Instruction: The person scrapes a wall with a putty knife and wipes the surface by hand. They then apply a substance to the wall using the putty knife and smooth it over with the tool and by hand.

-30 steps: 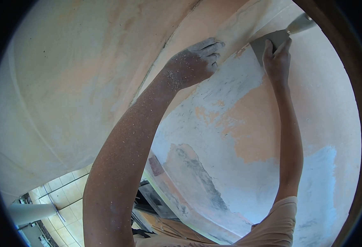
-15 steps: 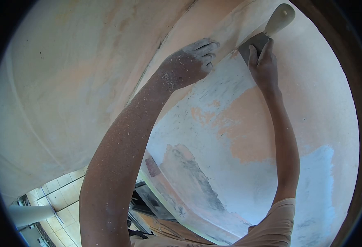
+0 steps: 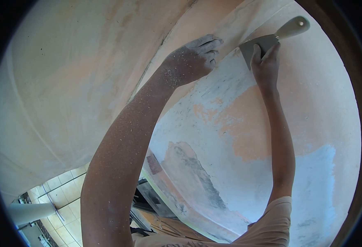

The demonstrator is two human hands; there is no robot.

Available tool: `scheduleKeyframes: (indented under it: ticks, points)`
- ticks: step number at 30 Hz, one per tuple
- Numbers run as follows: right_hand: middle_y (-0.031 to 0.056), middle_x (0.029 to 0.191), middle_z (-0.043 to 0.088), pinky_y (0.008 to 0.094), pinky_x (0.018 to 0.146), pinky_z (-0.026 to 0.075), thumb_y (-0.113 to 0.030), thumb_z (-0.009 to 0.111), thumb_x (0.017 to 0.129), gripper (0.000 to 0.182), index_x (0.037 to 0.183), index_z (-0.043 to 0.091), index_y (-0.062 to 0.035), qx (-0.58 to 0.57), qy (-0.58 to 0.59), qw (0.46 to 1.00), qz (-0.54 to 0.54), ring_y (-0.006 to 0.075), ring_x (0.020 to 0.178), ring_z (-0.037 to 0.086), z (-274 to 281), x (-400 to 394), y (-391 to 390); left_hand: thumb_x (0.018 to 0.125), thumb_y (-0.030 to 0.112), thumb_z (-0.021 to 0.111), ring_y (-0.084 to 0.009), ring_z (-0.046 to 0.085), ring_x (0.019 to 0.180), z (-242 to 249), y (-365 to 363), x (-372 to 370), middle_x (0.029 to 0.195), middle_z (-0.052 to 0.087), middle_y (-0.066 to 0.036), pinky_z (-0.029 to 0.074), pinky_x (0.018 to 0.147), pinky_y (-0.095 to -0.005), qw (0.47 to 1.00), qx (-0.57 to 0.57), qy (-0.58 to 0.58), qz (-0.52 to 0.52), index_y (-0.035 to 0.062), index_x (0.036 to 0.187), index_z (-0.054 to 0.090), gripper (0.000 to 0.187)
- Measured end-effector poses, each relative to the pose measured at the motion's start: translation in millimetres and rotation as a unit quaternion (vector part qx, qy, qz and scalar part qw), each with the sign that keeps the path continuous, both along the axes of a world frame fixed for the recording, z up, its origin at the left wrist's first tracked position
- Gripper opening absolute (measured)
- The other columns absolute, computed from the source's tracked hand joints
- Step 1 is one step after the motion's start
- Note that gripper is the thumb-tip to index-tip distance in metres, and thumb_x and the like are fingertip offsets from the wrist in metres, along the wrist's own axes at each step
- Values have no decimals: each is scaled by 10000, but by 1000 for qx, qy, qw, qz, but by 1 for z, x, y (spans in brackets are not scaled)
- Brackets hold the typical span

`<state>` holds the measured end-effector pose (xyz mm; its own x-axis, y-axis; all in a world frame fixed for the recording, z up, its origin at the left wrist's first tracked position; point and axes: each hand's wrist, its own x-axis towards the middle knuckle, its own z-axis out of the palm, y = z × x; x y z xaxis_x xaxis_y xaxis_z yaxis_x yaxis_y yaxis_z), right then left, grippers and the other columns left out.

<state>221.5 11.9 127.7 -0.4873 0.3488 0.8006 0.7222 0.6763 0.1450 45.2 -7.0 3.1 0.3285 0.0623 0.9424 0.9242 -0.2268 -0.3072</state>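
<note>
My right hand [image 3: 266, 68] grips a putty knife [image 3: 260, 46] by its wide grey blade, thumb on the near face. The knife's pale handle, with a hole near its end, points up and right. One corner of the blade lies at or close to the seam where two wall surfaces meet. To the left, my left hand [image 3: 197, 57] is at the seam, its fingers curled and coated in white dust. Whatever those fingers may hold is hidden. Below both hands spreads the patchy plastered wall [image 3: 214, 136], with white, orange-pink and grey areas.
Another smooth plastered surface [image 3: 65, 82] fills the left side, with a dark crack [image 3: 163, 41] along its edge. A dark curved rim [image 3: 350, 70] borders the right. Far below are floor tiles [image 3: 63, 193], a white cylinder [image 3: 31, 213] and a brown board [image 3: 164, 225].
The putty knife has turned clockwise in my right hand, its handle swinging right and down and more of the blade showing. My left hand has barely shifted.
</note>
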Motion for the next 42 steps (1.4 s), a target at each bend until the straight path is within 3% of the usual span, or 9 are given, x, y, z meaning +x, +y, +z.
scheduleKeyframes:
  ticks: [13,17,20,23,26,33,36,40,42]
  points:
    - [302,837,587,447,602,486,-150,542,912,376,1113,376,121,101,-88,991,0,456,747,605,-7,6,5,741,105,637,-154,470,1207,0,1,-2,1008,651,27,370,1071,-323,1000,-5,13,11,85,760,675,47]
    - [288,818,595,448,582,487,-152,545,909,388,1110,353,120,41,71,997,-2,438,718,617,6,0,1,739,108,637,-155,471,1206,0,2,0,1001,652,25,365,1074,-322,1000,3,-5,0,81,767,675,55]
    - [280,777,604,448,565,486,-152,553,905,369,1083,357,105,83,-112,989,-56,439,693,619,-6,5,2,748,110,634,-156,468,1207,1,0,-2,1005,649,19,358,1081,-323,999,-20,21,18,78,773,673,56]
    - [296,753,603,463,558,478,-171,566,899,408,1117,373,115,74,50,996,-5,455,696,611,7,4,7,748,107,634,-156,470,1204,0,-1,-2,999,650,23,361,1080,-322,1000,-25,13,3,77,766,671,51]
    - [253,660,605,510,541,479,-164,535,897,351,1100,365,66,145,-111,982,-40,459,602,588,3,2,0,754,105,633,-153,466,1207,1,-1,-2,1006,649,26,359,1083,-320,999,-25,26,34,80,766,670,47]
    - [325,793,591,471,572,472,-164,578,890,497,1220,340,121,43,49,997,-31,481,740,594,13,3,-2,750,100,633,-149,472,1203,0,-2,-1,987,659,26,371,1071,-315,999,-18,31,24,85,731,668,43]
    - [322,807,598,462,568,475,-160,575,894,502,1225,323,121,114,-120,986,-36,468,728,605,-4,7,2,747,97,635,-149,472,1203,4,-2,-4,982,661,26,371,1070,-313,999,-11,22,29,84,722,666,42]
    - [291,848,619,454,577,491,-166,588,889,481,1199,355,119,25,56,998,5,428,713,628,10,4,-4,740,93,639,-151,475,1201,0,-1,0,983,661,26,372,1068,-307,1000,-9,20,14,82,728,668,34]
    - [277,806,616,434,544,492,-151,583,885,431,1153,369,111,121,-46,992,-8,417,688,631,4,6,1,739,92,640,-152,477,1198,3,1,-5,984,661,26,373,1067,-306,1000,-1,21,21,81,731,670,33]
